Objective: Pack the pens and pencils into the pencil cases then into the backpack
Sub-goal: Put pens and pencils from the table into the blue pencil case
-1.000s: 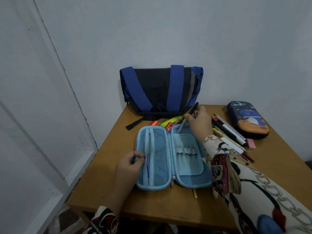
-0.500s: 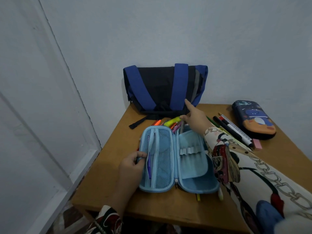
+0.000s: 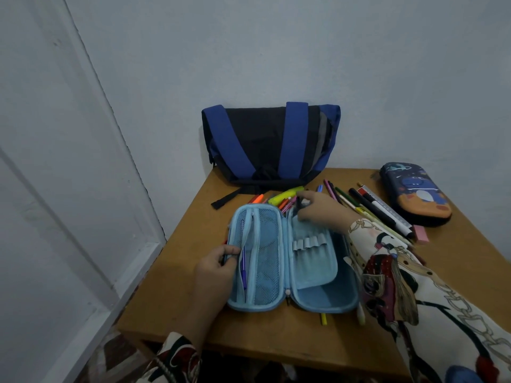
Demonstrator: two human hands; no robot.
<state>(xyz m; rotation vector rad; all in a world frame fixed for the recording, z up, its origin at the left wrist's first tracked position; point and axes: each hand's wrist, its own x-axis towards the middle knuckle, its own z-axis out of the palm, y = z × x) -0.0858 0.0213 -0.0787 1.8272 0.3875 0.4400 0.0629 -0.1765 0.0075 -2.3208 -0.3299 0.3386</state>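
Head cam: R hand pinches dark pen, upright-ish, over light-blue case.

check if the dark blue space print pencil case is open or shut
Shut: the dark blue space-print pencil case lies closed on the wooden table, lid down, nothing of its inside showing.

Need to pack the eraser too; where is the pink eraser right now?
Head view, right side of the table: the pink eraser lies just in front of the dark space-print pencil case, beside the pens' near ends.
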